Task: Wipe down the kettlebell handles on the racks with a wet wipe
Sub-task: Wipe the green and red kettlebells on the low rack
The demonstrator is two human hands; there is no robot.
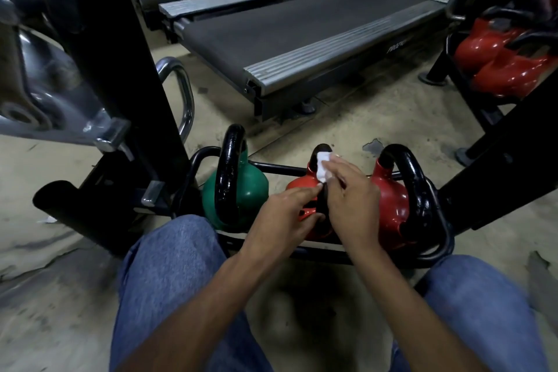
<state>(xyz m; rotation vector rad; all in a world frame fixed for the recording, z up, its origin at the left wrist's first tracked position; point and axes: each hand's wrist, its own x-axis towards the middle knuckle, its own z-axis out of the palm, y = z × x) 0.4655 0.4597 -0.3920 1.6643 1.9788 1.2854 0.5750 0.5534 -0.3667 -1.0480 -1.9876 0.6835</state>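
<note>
Head view: two knees in blue jeans, the left (169, 266) and the right (471, 296), are seen nearest, with both bare forearms reaching forward between them. The left hand (287, 216) is held partly open; its forefinger is stretched straight to the near end of the wipe (322, 167), and the near leg of the black handle (322, 205) is pinched loosely between that finger and the thumb. The right hand (353, 202) is laid over the same handle from the right, its fingers bent, and the white folded wipe is pressed against the handle's far part under the fingertips. The handle belongs to the middle red kettlebell (297, 187), which is seated in a low black rack (277, 167). A green kettlebell (250, 187) is set just to its left and another red one (392, 208) just to its right. A worn floor (347, 118) is seen beyond, then two treadmills (302, 27). At far right, more red kettlebells (495, 60) are kept on a second rack.
</note>
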